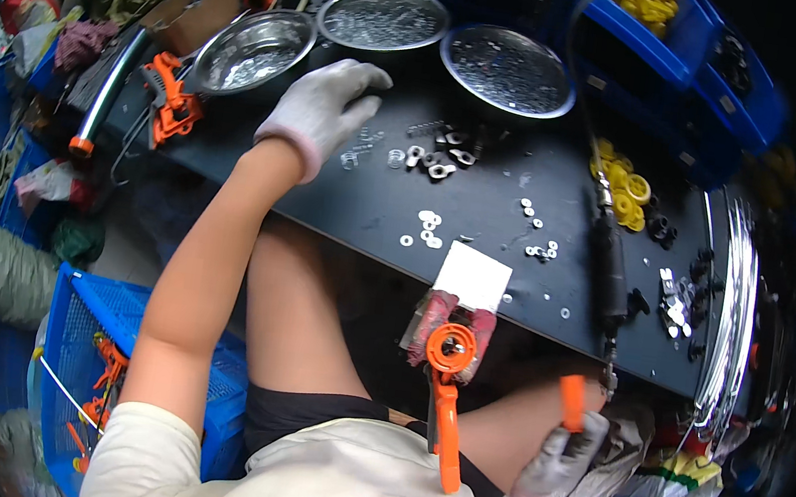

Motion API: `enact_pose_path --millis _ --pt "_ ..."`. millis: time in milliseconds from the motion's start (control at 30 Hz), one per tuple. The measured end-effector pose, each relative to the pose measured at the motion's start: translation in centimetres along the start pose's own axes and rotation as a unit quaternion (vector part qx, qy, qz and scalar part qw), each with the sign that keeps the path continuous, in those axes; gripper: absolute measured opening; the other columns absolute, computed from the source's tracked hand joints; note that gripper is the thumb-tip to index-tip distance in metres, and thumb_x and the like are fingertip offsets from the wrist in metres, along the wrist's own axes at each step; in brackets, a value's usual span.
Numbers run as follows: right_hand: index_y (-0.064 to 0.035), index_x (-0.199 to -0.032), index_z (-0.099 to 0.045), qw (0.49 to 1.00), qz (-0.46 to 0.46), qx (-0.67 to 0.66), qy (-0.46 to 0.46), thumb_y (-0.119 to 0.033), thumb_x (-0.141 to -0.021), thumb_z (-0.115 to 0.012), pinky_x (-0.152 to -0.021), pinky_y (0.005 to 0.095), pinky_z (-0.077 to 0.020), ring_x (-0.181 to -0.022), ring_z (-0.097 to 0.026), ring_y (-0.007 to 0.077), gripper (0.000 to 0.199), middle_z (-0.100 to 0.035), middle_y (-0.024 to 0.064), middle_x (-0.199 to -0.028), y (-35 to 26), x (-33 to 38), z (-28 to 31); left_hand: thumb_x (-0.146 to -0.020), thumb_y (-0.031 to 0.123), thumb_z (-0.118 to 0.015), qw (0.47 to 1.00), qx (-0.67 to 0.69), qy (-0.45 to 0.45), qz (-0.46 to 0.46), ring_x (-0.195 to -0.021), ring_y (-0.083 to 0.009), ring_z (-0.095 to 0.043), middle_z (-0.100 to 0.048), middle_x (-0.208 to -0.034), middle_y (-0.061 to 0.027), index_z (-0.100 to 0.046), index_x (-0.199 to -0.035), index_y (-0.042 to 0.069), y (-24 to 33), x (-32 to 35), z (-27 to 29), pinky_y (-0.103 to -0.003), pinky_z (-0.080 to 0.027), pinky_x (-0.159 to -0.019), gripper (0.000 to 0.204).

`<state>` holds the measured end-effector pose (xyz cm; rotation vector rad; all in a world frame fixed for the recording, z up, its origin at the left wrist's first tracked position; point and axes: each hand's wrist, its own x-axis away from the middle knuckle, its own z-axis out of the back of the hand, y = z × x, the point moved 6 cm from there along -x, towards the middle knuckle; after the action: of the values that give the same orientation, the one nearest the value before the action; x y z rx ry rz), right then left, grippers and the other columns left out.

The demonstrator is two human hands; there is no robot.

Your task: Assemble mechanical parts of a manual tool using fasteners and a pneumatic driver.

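Observation:
My left hand (328, 107), in a white glove, hovers over the left of the dark table, fingers stretched out and thumb apart. It holds nothing I can see. Just right of it lie small springs (356, 150) and several small black-and-white parts (442, 162). My right hand (559, 461), also gloved, is low at the right beside my thigh, closed round a flat orange plastic piece (572, 402) that sticks up from the fingers. Between the hands, an orange plastic tool body (451, 350) with a ring-shaped head rests at a red-padded fixture (433, 316) on the table's front edge.
Metal bowls of small parts (384, 20) line the back. White washers (429, 227) and yellow rings (631, 194) lie on the table (363, 209). A black power screwdriver (607, 266) hangs at the right. Orange tools (172, 103) lie at the left. A blue crate (88, 308) stands beside me.

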<state>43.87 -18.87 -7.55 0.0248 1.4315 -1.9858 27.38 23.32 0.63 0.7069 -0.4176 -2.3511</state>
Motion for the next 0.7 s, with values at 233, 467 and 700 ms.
enact_pose_path --millis 233,467,700 --pt "-0.0051 -0.1 -0.052 0.97 -0.165 -0.179 -0.005 -0.023 -0.093 -0.064 -0.074 0.0236 -0.0387 -0.078 -0.046 0.0088 0.023 -0.048 0.001 -0.092 0.6 4.2 -2.0 -0.081 0.023 -0.065 0.948 -0.145 -0.28 0.046 -0.106 -0.0331 -0.061 -0.064 -0.113 -0.0183 -0.064 -0.115 0.005 -0.7 -6.9 -9.7 -0.039 -0.049 -0.093 0.039" --pt "-0.0049 -0.095 -0.059 0.798 -0.291 -0.487 -0.204 -0.01 -0.077 -0.066 -0.084 0.0332 -0.0487 -0.09 -0.058 0.0193 0.019 -0.054 0.0083 -0.1 1.0 6.9 -7.1 -0.092 0.016 -0.057 0.932 0.351 -0.085 0.02 -0.082 -0.0102 -0.057 -0.063 -0.09 -0.0047 -0.056 -0.118 0.001 6.1 -1.8 -2.7 -0.025 -0.046 -0.077 0.03" --pt "-0.0078 -0.098 -0.058 0.749 -0.203 -0.583 -0.242 -0.01 -0.079 -0.071 -0.078 0.0325 -0.052 -0.093 -0.058 0.0193 0.024 -0.053 0.0099 -0.101 -1.8 4.0 -9.9 -0.091 0.009 -0.062 0.79 0.596 -0.043 0.136 -0.097 -0.0099 -0.059 -0.066 -0.101 -0.0063 -0.06 -0.116 -0.002 12.9 13.9 -7.5 -0.028 -0.048 -0.089 0.027"
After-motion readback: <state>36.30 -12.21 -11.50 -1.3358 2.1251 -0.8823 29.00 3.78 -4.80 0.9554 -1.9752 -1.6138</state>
